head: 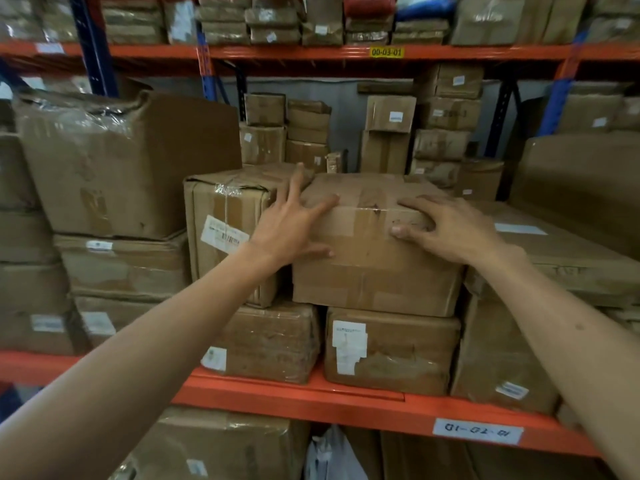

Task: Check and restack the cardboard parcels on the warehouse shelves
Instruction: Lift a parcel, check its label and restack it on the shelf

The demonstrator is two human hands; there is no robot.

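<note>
My left hand point(289, 225) lies spread and flat on the top front corner of the taped parcel point(375, 251); my right hand point(450, 230) curls its fingers point(410, 228) over the front top edge. The parcel sits in the middle shelf point(311, 393), on two lower boxes and touching the labelled box point(225, 233) to its left. It looks stiff, bulky and probably heavy, with slick tape, so I'd grip under opposite bottom corners. One parcel in hand; two boxes directly beneath it.

Yellow rack label point(386, 51) up top on orange beam. White handwritten tag point(478, 431) far below it, lower right. White plastic bag point(332, 455) under tag, left. Blue upright point(90, 43) far left of label.
</note>
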